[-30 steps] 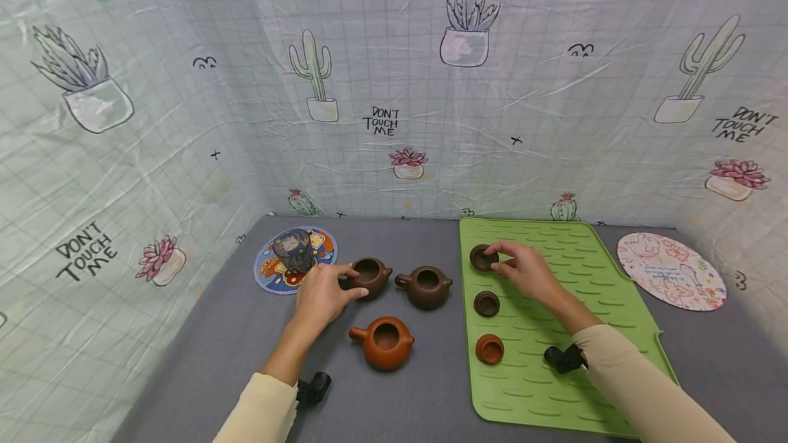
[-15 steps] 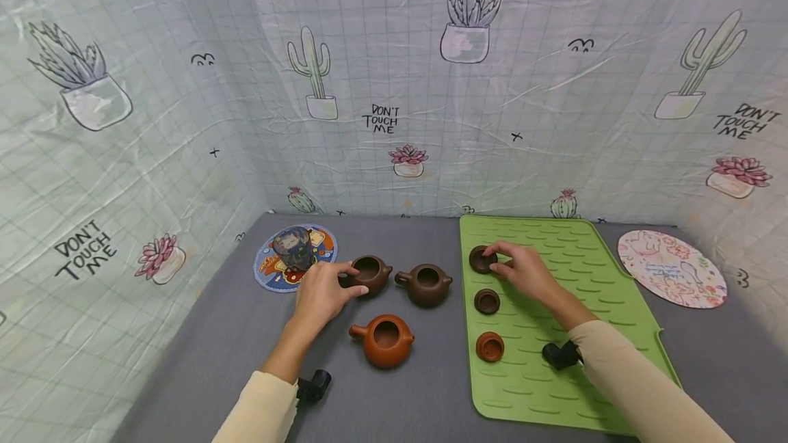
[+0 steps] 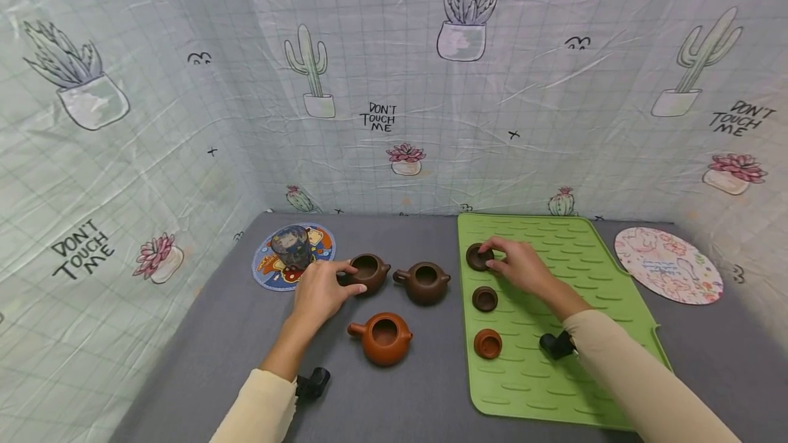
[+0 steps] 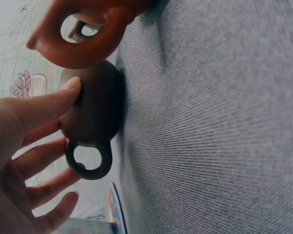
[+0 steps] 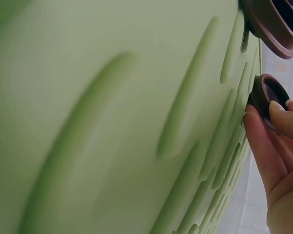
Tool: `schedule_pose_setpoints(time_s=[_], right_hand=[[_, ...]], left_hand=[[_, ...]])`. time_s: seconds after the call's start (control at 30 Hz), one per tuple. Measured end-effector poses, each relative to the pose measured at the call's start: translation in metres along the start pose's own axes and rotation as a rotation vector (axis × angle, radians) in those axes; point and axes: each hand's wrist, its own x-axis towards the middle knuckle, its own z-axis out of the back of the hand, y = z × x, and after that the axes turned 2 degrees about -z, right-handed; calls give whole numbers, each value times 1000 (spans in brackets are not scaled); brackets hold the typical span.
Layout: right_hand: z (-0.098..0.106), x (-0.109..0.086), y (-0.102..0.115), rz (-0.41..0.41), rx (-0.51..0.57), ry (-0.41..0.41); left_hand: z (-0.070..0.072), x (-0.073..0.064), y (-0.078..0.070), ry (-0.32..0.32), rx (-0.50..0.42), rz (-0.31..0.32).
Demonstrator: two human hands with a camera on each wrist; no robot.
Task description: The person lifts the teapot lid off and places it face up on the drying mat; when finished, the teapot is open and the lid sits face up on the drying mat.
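Observation:
My left hand (image 3: 320, 292) holds a dark brown teapot (image 3: 373, 283) by its body, thumb on the near side and fingers behind. In the left wrist view, its loop handle (image 4: 106, 161) sticks out between the hand and the grey cloth. With thumb and fingers, my right hand (image 3: 524, 269) pinches the edge of a dark brown teapot lid (image 3: 478, 258) at the far left of the green mat (image 3: 523, 388). Another dark lid (image 3: 485, 299) and an orange-brown lid (image 3: 488, 344) lie in line below it. A second dark teapot (image 3: 426, 294) and an orange-brown teapot (image 3: 386, 352) stand lidless.
Behind the left hand, a patterned glass (image 3: 292, 247) stands on a round blue coaster (image 3: 263, 272). A pink-and-white round coaster (image 3: 669, 265) lies right of the mat. Printed curtains (image 3: 394, 53) close off the back and sides of the grey table (image 3: 234, 333).

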Motion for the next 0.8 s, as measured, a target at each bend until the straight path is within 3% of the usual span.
schedule_pose_setpoints(time_s=[0.8], right_hand=[[-1,6,12,-62,-104,-14]], left_hand=[[1,1,0,5,-6,1]])
